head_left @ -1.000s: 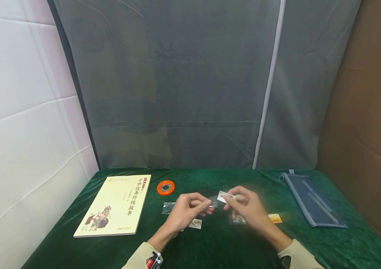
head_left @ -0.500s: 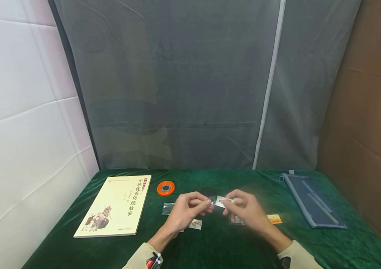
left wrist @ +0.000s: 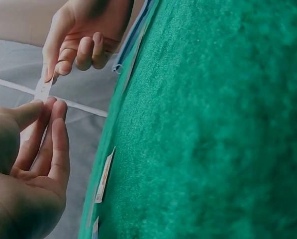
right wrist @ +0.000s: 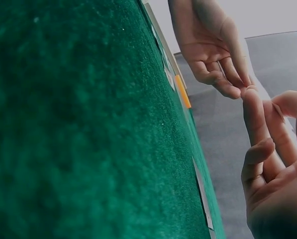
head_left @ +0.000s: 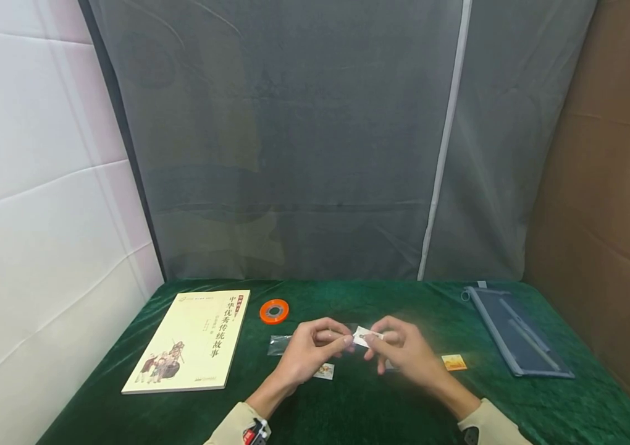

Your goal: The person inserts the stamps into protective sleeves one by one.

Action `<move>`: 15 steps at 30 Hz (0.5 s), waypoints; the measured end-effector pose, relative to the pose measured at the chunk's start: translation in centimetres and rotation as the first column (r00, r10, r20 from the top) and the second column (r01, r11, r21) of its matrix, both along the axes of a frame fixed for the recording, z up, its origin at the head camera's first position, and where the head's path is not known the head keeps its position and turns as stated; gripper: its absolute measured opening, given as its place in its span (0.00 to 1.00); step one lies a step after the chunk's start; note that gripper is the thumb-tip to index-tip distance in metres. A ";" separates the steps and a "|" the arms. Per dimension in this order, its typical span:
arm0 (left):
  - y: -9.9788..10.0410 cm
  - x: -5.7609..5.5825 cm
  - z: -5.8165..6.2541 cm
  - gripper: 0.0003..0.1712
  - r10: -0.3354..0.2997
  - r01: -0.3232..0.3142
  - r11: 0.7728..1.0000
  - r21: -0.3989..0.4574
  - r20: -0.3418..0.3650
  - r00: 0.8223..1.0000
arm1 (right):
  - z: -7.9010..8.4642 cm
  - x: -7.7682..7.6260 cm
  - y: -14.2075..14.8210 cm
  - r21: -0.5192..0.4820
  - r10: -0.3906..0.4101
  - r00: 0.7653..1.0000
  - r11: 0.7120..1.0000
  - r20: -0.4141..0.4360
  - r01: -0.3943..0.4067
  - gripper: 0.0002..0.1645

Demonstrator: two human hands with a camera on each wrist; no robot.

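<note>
Both hands meet above the table. My right hand pinches a small white picture stamp between thumb and fingers. Thumb and fingertips of my left hand pinch a small clear plastic sleeve, mostly hidden by the fingers. The stamp's left end is right at the left fingertips and overlaps the sleeve. In the left wrist view the stamp spans the gap between the two hands. Another stamp lies on the cloth beside the left hand. Under the right hand a further piece is partly covered.
A yellow stamp lies right of the right wrist. Another clear sleeve lies left of the left hand, below an orange ring-shaped roll. A cream book lies at left, a blue zip pouch at right, on green cloth.
The right hand has moved left and slightly down with the stamp, closing the gap to the sleeve at the left fingertips. The left hand has barely moved.
</note>
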State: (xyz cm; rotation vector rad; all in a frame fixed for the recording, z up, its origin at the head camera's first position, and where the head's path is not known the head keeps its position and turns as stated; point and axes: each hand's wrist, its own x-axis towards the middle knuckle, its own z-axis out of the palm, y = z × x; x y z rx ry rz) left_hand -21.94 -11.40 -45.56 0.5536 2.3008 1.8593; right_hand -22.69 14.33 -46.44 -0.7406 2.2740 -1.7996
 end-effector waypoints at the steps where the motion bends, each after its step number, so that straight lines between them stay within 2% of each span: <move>1: 0.0 0.0 0.0 0.16 -0.001 0.001 1.000 0.001 0.001 1.000 | 0.0 0.0 0.0 -0.001 0.004 1.000 1.000 -0.001 -0.004 0.14; 15: 0.2 -0.1 -0.3 0.15 0.027 -0.028 0.999 0.037 0.041 0.999 | -0.4 -0.3 -0.1 -0.047 0.064 0.996 0.997 -0.055 -0.067 0.09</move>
